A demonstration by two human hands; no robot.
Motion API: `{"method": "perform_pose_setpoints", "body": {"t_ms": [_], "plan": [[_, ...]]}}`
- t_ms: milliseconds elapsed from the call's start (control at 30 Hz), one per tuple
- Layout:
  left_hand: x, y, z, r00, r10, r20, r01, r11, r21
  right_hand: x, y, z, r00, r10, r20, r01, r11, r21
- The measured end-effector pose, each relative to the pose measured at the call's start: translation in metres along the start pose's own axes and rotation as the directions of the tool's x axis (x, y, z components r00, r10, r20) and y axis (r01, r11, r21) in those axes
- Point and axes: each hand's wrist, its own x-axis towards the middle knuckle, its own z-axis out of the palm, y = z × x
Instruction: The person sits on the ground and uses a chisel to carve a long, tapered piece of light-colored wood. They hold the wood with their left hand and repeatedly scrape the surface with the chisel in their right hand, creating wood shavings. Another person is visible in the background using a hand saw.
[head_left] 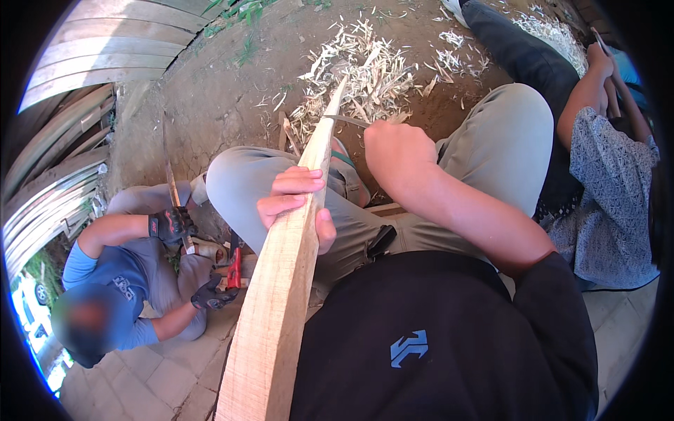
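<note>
Closely gripped, a wooden stake (277, 302) is meeting a blade (348, 121)

Its narrow end is pointing outward, probably keeping the edge away from the torso. The left hand (289, 189) is grasping it partway along, seemingly for steadiness; the right hand (400, 151) is clenching the blade's hidden handle. Beyond, shavings (365, 63) are lying on dirt ground (210, 91), apart from boards (116, 42) at its left edge.

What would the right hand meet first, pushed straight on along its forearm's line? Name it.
The right hand would likely meet the long, pale, tapering wooden stake near its narrow tip; depth is unclear, so it may pass over toward pale, curled wood shavings.
</note>
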Motion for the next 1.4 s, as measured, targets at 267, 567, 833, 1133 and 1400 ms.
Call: {"method": "perform_pose_setpoints", "body": {"t_ms": [267, 567, 833, 1133, 1400], "plan": [[0.002, 0.002, 0.002, 0.999, 0.001, 0.038, -0.003, 1.000, 0.029, 0.037, 0.015, 0.023, 0.993, -0.067, -0.095, 0.068, 0.998, 0.006], [0.001, 0.002, 0.002, 1.000, -0.001, -0.015, 0.001, 1.000, 0.030, 0.019, 0.035, 0.044, 0.994, -0.054, -0.091, 0.070, 0.982, 0.178], [0.004, 0.005, 0.009, 1.000, -0.024, -0.017, 0.025, 0.998, 0.058, 0.022, 0.025, 0.061, 0.993, 0.006, -0.117, 0.026, 0.964, 0.266], [0.002, 0.012, 0.009, 0.996, -0.057, 0.064, 0.048, 0.990, 0.135, 0.013, 0.015, 0.061, 0.991, 0.069, -0.115, -0.031, 0.953, 0.302], [0.000, 0.015, 0.011, 0.995, -0.102, 0.025, 0.097, 0.985, 0.144, 0.036, 0.014, 0.057, 0.994, 0.041, -0.102, -0.009, 0.957, 0.291]]}}
